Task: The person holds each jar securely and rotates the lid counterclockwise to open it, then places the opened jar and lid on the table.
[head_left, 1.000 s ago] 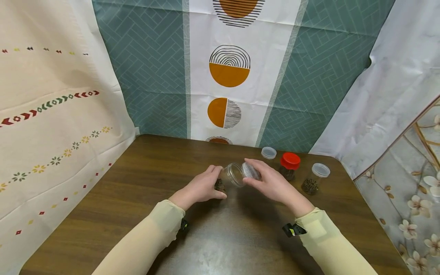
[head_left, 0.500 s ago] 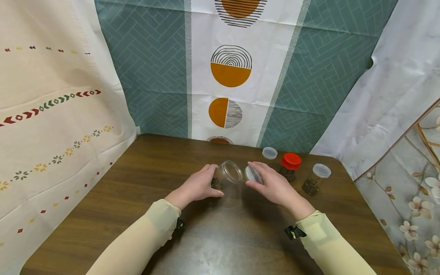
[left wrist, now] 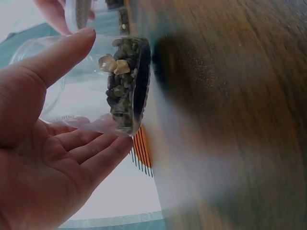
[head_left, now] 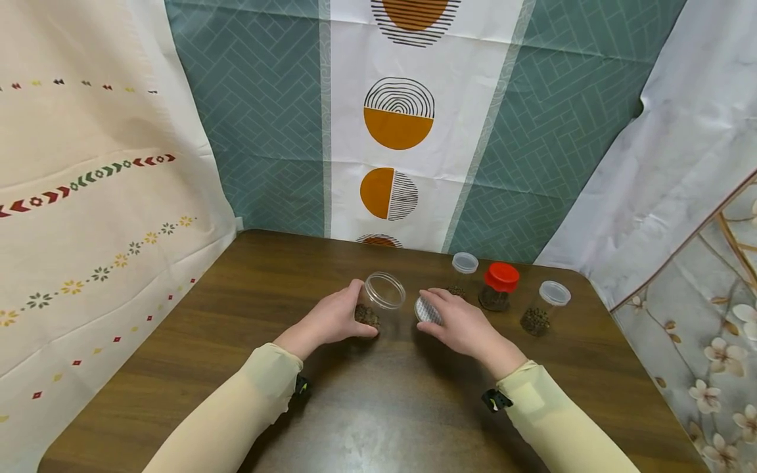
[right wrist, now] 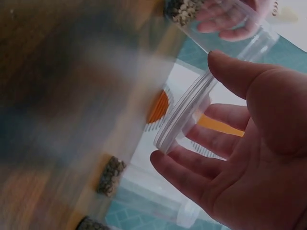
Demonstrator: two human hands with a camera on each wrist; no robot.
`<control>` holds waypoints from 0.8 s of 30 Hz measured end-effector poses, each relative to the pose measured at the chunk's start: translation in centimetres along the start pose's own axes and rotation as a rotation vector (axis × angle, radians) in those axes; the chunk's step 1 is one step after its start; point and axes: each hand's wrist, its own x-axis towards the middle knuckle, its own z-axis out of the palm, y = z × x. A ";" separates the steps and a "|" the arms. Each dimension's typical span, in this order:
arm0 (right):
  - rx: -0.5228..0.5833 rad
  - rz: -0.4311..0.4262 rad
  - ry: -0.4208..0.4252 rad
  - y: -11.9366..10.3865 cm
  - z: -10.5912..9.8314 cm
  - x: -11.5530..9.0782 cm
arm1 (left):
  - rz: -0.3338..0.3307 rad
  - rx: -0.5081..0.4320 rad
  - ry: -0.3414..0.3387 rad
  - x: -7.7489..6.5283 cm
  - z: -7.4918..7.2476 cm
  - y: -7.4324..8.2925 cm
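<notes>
My left hand (head_left: 337,314) grips a clear plastic jar (left wrist: 93,88) from its left side, thumb on one side and fingers on the other. Dark grey pebbles (left wrist: 122,91) and a few pale ones lie in its bottom. The jar's open mouth (head_left: 384,291) faces up, and its base is close over the table in the left wrist view. To the right of it, my right hand (head_left: 464,322) pinches a clear round lid (right wrist: 184,112) by its edge between thumb and fingers. The lid is tilted and apart from the jar.
At the back right of the brown wooden table (head_left: 284,276) stand a clear-lidded jar (head_left: 464,264), a red-lidded jar (head_left: 499,279) and another clear-lidded jar (head_left: 544,309), each with dark contents. A patterned cloth (head_left: 266,131) hangs behind the table.
The jar has turned from leaning right, its mouth near the lid, to more upright, shifting left. The gap to the lid has widened, and the right hand has lowered slightly with the lid.
</notes>
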 end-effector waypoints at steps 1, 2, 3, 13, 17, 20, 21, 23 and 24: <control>-0.005 -0.002 -0.009 -0.1 0.2 0.1 | -0.001 0.000 0.003 0.0 0.0 0.0; -0.013 -0.005 -0.018 -0.1 0.4 0.2 | -0.002 0.000 0.005 0.0 0.0 -0.1; -0.021 -0.007 -0.028 -0.2 0.5 0.2 | -0.003 0.000 0.006 -0.1 -0.1 -0.1; -0.071 0.016 -0.105 -0.7 2.2 1.1 | -0.042 -0.034 0.011 -0.3 -0.1 -1.2; -0.094 0.016 -0.109 -0.7 2.6 1.5 | -0.063 -0.051 0.014 -0.2 0.0 -1.7; -0.114 0.010 -0.108 -0.5 3.1 1.7 | -0.089 -0.076 0.007 -0.2 0.0 -2.1; -0.118 0.007 -0.110 -0.4 3.2 1.7 | -0.097 -0.083 0.005 -0.2 0.0 -2.1; -0.121 0.008 -0.119 -0.4 3.3 1.7 | -0.107 -0.088 0.001 -0.3 0.0 -2.2; -0.121 0.008 -0.122 -0.3 3.4 1.8 | -0.109 -0.089 0.000 -0.2 0.0 -2.2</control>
